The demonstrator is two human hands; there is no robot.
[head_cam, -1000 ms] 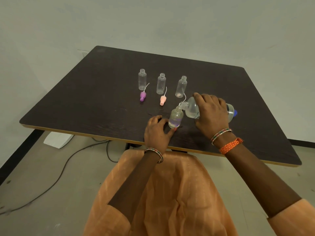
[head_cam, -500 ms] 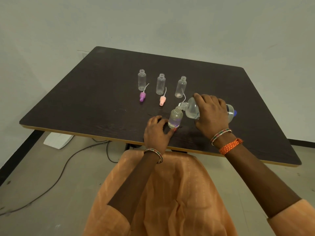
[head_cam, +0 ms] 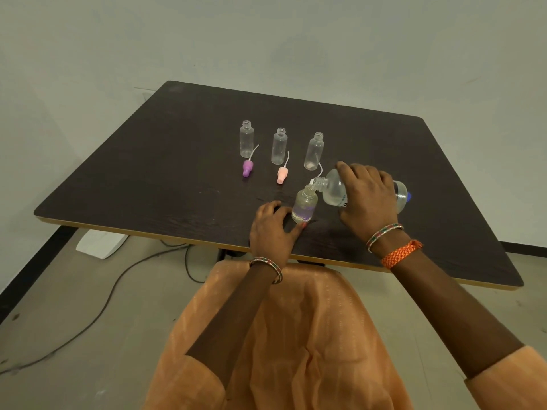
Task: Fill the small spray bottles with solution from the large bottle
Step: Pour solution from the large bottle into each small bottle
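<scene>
My right hand [head_cam: 367, 194] grips the large clear bottle [head_cam: 333, 190], tipped on its side with its neck over the mouth of a small bottle [head_cam: 305, 206]. That small bottle stands upright near the table's front edge and holds liquid most of the way up. My left hand [head_cam: 270, 229] steadies it at the base, thumb and fingers pinching its lower part. Three more small clear bottles [head_cam: 246, 139] [head_cam: 279, 146] [head_cam: 314, 151] stand uncapped in a row behind. A purple spray top [head_cam: 247, 168] and a pink spray top [head_cam: 282, 174] lie in front of them.
The dark table [head_cam: 165, 161] has a light wooden front edge just behind my wrists. A thin white dip tube [head_cam: 320, 170] curves beside the right-hand small bottle. A white box [head_cam: 100, 243] and cables lie on the floor to the left.
The liquid level in the small bottle has risen a little. Both hands and the large bottle stay almost where they were.
</scene>
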